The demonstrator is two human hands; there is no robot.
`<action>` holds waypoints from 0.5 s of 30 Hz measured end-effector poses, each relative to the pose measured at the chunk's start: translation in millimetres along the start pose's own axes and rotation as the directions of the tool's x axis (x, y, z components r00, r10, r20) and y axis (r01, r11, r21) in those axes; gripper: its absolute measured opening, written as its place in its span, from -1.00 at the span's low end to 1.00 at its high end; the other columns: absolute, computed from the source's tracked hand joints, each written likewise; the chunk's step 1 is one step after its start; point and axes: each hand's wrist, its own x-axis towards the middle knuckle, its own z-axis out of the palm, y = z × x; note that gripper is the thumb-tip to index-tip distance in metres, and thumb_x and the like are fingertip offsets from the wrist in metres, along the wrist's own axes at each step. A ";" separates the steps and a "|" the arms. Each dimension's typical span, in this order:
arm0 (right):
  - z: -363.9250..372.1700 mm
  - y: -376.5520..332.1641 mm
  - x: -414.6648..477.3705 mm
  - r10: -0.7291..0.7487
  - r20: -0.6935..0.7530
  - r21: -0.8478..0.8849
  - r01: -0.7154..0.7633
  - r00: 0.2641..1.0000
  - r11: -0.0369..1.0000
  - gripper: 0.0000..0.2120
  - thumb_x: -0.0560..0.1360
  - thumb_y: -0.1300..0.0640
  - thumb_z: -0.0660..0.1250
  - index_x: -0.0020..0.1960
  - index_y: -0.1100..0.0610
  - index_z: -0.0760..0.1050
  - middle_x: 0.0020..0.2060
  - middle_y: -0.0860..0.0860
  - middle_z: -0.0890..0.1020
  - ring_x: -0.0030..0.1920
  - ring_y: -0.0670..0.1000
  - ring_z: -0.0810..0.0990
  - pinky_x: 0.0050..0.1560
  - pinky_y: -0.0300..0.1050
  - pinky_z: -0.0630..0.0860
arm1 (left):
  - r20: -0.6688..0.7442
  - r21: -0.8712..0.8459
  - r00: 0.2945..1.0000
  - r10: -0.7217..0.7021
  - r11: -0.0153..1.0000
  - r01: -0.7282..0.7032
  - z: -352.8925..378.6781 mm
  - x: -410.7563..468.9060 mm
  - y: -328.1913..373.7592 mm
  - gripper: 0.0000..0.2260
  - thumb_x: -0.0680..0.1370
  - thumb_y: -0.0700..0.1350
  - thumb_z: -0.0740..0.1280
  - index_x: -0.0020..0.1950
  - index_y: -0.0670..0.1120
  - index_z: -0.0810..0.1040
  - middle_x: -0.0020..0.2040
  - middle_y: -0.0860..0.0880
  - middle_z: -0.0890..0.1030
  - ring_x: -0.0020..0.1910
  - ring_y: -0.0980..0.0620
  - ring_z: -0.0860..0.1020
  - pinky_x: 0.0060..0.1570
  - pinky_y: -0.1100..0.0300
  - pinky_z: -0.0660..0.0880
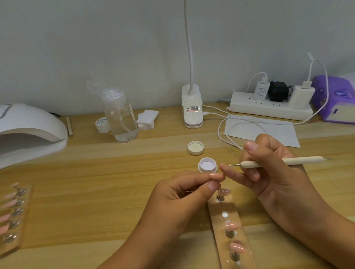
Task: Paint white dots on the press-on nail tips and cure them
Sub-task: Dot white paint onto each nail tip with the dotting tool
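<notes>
Closest in, a clear holder [218, 225] runs up from the bottom edge between the two forearms. It carries pink tips [231, 226] on metal stands, and one spot on it shows only a white blob.

The left hand [188, 193] is held over the holder's far end with its fingers curled and the thumb and index pads pressed together in a pinch. Something small may sit between the pads, but they hide it and I cannot tell.

The right hand [272, 170] is just beside it, gripping the tool [282, 161] between thumb and bent fingers, much like a pen. The tool lies nearly level, and its white-loaded ball end points left, near the right rim of the open pot [207, 165]. One right finger stretches out under the ball end and meets the left index fingertip.

The pot stands on the table [93, 202] just behind the fingertips. Its lid [195, 147] lies upturned a little further back.

At the left edge a second holder [11, 217] with pink tips looks blurred. Along the wall stand a UV lamp [20, 131], a jar [103, 124], a bottle [120, 117], pads [147, 118], a desk lamp [192, 108], a power strip [270, 105] and a purple pack [341, 101].
</notes>
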 end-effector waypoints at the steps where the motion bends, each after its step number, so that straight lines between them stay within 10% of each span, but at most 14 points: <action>1: 0.1 0.4 0.0 0.006 0.005 -0.003 -0.006 1.000 1.000 -0.73 0.35 0.10 0.41 -0.42 0.08 0.35 -0.51 0.02 0.35 -0.49 -0.09 0.34 -0.11 -0.02 0.63 | -0.002 0.009 1.000 0.003 1.000 -0.003 0.1 -0.3 -0.4 -0.79 0.35 -0.03 0.42 -0.05 -0.01 0.73 -0.05 0.02 0.71 0.00 0.16 0.64 -0.04 0.41 0.47; 15: 0.5 3.5 -1.0 0.016 -0.031 -0.095 -0.019 0.999 0.995 -0.76 0.33 0.17 0.38 -0.42 0.10 0.35 -0.51 0.06 0.33 -0.50 -0.09 0.37 -0.24 -0.12 0.62 | -0.004 -0.007 1.000 0.009 1.000 -0.009 0.9 -0.3 -0.6 -0.83 0.37 -0.15 0.43 -0.08 -0.12 0.73 -0.06 0.00 0.72 -0.05 0.15 0.66 -0.09 0.44 0.47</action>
